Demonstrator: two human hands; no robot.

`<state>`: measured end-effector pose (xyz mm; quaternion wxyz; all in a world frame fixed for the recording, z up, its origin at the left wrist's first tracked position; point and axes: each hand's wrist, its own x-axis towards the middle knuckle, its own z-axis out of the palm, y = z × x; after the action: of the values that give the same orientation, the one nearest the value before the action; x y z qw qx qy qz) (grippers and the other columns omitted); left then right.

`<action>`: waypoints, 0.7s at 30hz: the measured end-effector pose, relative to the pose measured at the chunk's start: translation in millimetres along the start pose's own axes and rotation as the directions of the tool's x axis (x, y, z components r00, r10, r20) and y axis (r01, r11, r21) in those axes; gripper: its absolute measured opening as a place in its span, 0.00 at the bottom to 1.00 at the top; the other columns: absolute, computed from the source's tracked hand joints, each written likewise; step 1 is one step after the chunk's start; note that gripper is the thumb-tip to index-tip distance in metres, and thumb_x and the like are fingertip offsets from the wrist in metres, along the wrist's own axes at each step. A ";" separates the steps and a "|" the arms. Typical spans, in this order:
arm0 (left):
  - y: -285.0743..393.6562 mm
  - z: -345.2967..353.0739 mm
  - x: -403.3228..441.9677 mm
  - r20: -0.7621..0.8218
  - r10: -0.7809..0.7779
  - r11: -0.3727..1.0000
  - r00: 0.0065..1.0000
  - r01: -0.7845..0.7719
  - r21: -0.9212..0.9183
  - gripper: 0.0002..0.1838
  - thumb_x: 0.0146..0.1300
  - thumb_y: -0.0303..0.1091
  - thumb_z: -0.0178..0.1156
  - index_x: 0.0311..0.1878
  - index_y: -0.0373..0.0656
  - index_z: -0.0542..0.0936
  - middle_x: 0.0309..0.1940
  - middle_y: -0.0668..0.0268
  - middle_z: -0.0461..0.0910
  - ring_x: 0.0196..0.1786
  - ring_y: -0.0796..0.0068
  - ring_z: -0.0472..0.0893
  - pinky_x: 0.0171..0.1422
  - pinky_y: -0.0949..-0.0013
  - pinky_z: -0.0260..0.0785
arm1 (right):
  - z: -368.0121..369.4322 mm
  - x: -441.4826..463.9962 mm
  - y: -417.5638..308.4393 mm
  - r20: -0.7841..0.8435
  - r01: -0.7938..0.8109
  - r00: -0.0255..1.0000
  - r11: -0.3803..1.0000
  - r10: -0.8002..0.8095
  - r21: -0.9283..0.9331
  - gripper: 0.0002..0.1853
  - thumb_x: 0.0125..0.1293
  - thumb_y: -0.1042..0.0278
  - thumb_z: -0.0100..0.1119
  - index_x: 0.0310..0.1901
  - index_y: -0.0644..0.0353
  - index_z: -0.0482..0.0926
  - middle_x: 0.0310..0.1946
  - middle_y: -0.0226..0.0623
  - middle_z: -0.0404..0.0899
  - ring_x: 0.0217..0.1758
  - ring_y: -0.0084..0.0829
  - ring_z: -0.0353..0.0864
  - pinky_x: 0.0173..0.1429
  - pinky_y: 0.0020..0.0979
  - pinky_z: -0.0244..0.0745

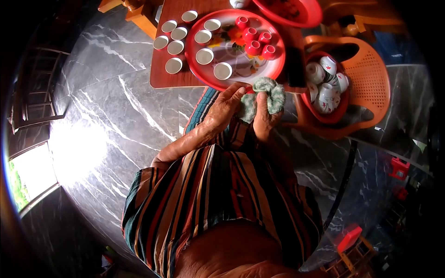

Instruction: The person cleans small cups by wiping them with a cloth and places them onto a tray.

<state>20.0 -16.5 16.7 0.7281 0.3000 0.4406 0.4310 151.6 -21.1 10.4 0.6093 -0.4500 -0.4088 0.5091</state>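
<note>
My right hand is closed around a bunched green-and-white cloth, its thumb pressed upright against the fabric. Beside it, my left hand has curled fingers near the tray's front rim. Whatever lies within those fingers is hidden. In front of both hands is a round red-rimmed tray with a flower pattern. Several small red cups stand upside down on its right part. Several cups with white insides stand upright on the tray's left part, and more upright cups are on the table left of it.
The red-brown table carries the tray and a red basin at the back. To the right, an orange plastic chair holds another red basin with several white patterned cups and bowls. Grey marble-look floor lies around.
</note>
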 end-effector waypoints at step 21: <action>0.0 -6.0 -1.2 0.303 0.007 0.973 0.953 0.064 -0.222 0.28 0.55 0.39 0.69 0.55 0.35 0.72 0.45 0.62 0.78 0.49 0.72 0.77 0.59 0.65 0.69 | -27.7 38.1 -11.4 0.668 0.759 0.606 0.565 -0.432 -0.323 0.20 0.46 0.73 0.65 0.45 0.58 0.77 0.37 0.37 0.76 0.42 0.41 0.75 0.45 0.37 0.70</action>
<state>14.3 -17.3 14.6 0.8227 0.2699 0.2759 0.4175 186.6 12.0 15.7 0.4467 -0.2836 -0.8221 0.2102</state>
